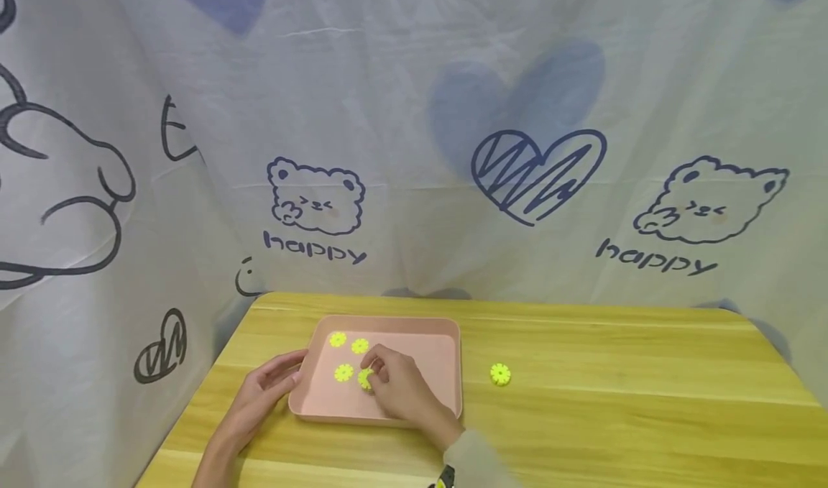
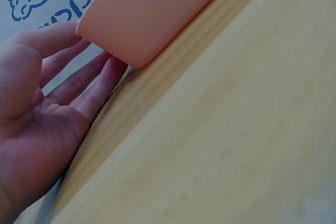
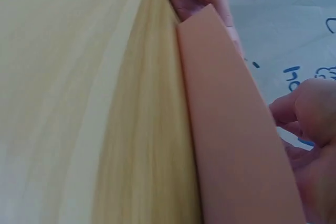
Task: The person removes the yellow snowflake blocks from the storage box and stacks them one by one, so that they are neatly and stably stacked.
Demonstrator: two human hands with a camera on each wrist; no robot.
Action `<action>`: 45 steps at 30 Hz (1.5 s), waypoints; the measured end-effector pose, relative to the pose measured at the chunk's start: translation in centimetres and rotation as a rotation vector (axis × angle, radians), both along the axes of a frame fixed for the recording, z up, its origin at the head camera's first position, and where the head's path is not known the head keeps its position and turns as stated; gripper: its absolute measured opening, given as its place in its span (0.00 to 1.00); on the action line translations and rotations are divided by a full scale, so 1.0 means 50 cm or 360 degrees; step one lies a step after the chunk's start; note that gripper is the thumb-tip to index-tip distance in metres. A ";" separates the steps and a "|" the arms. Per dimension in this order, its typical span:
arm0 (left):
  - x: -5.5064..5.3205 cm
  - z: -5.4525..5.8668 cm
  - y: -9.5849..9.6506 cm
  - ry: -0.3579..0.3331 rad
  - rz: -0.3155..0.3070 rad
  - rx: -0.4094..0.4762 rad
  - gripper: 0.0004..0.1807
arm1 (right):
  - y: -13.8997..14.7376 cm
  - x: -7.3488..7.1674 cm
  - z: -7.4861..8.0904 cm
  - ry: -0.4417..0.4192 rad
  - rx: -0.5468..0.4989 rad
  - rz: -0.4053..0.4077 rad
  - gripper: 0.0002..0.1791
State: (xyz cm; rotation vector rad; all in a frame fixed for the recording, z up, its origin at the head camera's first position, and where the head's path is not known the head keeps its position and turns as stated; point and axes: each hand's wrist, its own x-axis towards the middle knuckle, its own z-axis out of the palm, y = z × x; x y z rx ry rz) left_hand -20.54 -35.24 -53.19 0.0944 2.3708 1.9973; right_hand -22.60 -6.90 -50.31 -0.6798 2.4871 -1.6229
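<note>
A shallow pink tray [image 1: 414,330] sits on the wooden table. My left hand [image 1: 254,396] is at the tray's left side; in the left wrist view its extended fingers [image 2: 100,90] and thumb touch the outer wall. Over the tray, my right hand [image 1: 402,386] pinches a yellow snowflake disc [image 1: 364,380] close to the tray floor. Whether that disc touches the floor I cannot tell. Beside it are three more notched discs: one disc [image 1: 343,372] left of it, another [image 1: 359,346] behind, a third [image 1: 338,339] at the back left. The right wrist view hides the pinched disc behind the tray wall [image 3: 231,129].
Right of the tray, another yellow snowflake disc [image 1: 500,374] lies on the table [image 1: 614,402]; it looks thick, perhaps stacked. A white curtain [image 1: 414,244] with bear and heart drawings hangs behind the table and along its left side.
</note>
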 end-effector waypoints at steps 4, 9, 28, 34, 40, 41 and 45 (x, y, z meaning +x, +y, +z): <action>-0.002 0.000 0.002 0.0026 -0.0027 0.0011 0.28 | 0.023 0.005 0.008 -0.0029 -0.0139 -0.0034 0.11; -0.001 0.001 0.001 0.0036 -0.0023 0.0018 0.28 | 0.049 0.010 0.015 -0.0081 -0.0172 -0.0088 0.14; 0.002 0.002 0.002 -0.0009 -0.0001 0.0023 0.29 | 0.139 0.035 0.017 -0.0056 -0.0290 -0.0096 0.12; 0.002 0.003 0.004 -0.0010 -0.0008 0.0030 0.29 | 0.167 0.045 0.022 -0.0110 -0.0380 -0.0076 0.13; 0.003 0.004 0.003 -0.0005 -0.0018 0.0041 0.28 | 0.196 0.054 0.029 -0.0126 -0.0419 -0.0103 0.18; 0.003 0.004 0.003 -0.0007 -0.0017 0.0041 0.29 | 0.200 0.055 0.030 -0.0124 -0.0423 -0.0110 0.19; 0.004 0.006 0.002 -0.0011 -0.0005 0.0041 0.29 | 0.216 0.055 0.028 -0.0111 -0.0442 -0.0120 0.21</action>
